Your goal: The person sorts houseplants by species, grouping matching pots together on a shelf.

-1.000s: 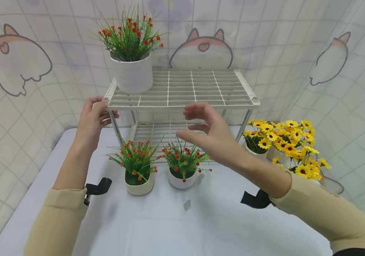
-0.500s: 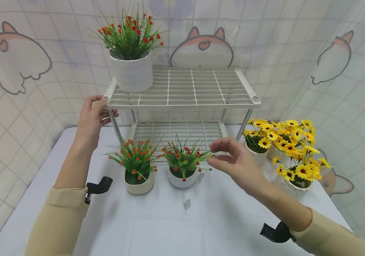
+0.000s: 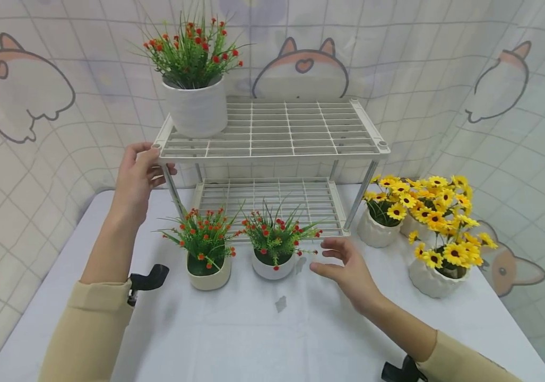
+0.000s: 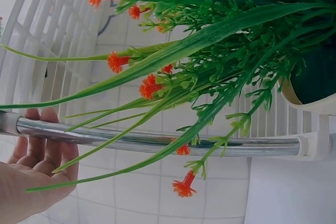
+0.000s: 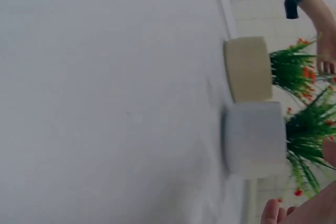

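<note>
A two-tier white wire shelf rack (image 3: 272,158) stands at the back of the table. My left hand (image 3: 135,175) grips its front left corner; in the left wrist view the fingers curl round the metal post (image 4: 220,146). Low over the table, my right hand (image 3: 348,273) holds nothing, its fingers loosely bent toward a round white pot (image 3: 273,269) of red-flowered grass. To the left of that sits a cream pot (image 3: 208,277) with a similar plant. In the right wrist view, part of the right hand (image 5: 310,209) shows near the white pot's leaves.
A larger white pot (image 3: 196,112) with red flowers stands on the upper tier's left end. At the table's right side are several white pots of yellow flowers (image 3: 455,254). A patterned curtain (image 3: 411,69) hangs behind the white-covered table (image 3: 234,339).
My right hand has moved down and to the right, from in front of the upper tier to beside the round white pot. The left hand keeps its grip on the corner.
</note>
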Action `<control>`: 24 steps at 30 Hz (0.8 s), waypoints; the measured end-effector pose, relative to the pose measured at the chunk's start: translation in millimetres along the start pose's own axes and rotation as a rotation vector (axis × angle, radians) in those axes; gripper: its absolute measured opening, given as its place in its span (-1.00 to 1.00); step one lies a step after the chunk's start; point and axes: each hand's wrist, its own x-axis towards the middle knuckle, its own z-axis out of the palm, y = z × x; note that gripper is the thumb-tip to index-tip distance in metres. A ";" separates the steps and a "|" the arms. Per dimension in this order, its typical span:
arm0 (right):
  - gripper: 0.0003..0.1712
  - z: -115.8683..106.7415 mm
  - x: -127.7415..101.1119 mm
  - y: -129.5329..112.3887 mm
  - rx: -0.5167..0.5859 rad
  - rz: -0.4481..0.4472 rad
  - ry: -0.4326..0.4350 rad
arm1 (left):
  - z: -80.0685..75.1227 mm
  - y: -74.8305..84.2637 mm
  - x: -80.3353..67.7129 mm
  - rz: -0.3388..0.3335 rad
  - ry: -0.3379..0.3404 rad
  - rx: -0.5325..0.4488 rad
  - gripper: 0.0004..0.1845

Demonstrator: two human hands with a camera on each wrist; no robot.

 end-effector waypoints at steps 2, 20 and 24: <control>-0.25 4.1 0.0 8.0 0.031 0.044 -0.004 | 0.4 0.3 0.1 0.002 -0.002 -0.012 -0.70; -0.15 57.1 -6.6 43.6 0.131 0.057 0.026 | 1.4 -2.4 -2.6 0.020 0.014 0.045 -0.67; -0.06 65.9 -0.4 41.2 0.112 0.034 0.035 | 0.5 -2.6 -2.1 0.022 0.019 0.042 -0.66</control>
